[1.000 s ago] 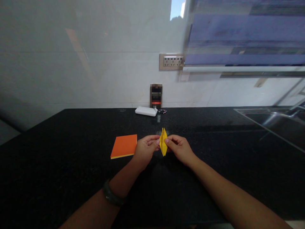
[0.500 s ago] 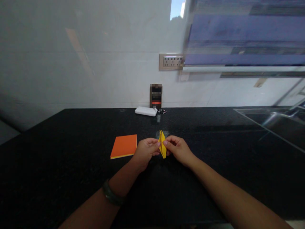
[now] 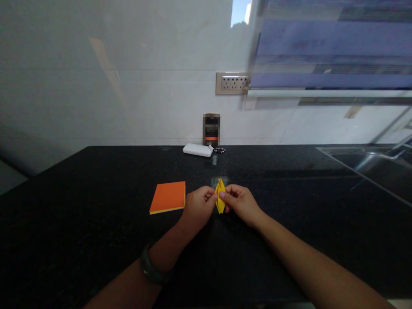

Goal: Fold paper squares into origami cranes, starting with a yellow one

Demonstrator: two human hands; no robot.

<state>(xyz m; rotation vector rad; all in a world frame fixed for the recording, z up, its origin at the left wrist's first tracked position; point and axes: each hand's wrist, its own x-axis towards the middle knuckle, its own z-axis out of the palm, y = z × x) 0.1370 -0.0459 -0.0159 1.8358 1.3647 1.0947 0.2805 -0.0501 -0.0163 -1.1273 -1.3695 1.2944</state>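
Note:
A small folded yellow paper piece [image 3: 220, 199] stands upright just above the black countertop [image 3: 80, 223], pinched between both hands. My left hand [image 3: 198, 207] grips its left side with closed fingers. My right hand [image 3: 241, 202] pinches its right side, thumb and forefinger pressed on the paper. The two sets of fingertips nearly touch across the fold. A dark band sits on my left wrist [image 3: 149, 268]. A stack of square paper with an orange top sheet [image 3: 168, 196] lies flat just left of my left hand.
At the back against the tiled wall lie a white flat device [image 3: 197, 149] and a small blurred upright object [image 3: 211, 129]. A wall socket plate [image 3: 232, 83] is above them. A steel sink [image 3: 370, 165] is at the right, under a window.
Both hands drew slightly closer together and lower, squeezing the yellow fold narrower. The orange stack has stayed put.

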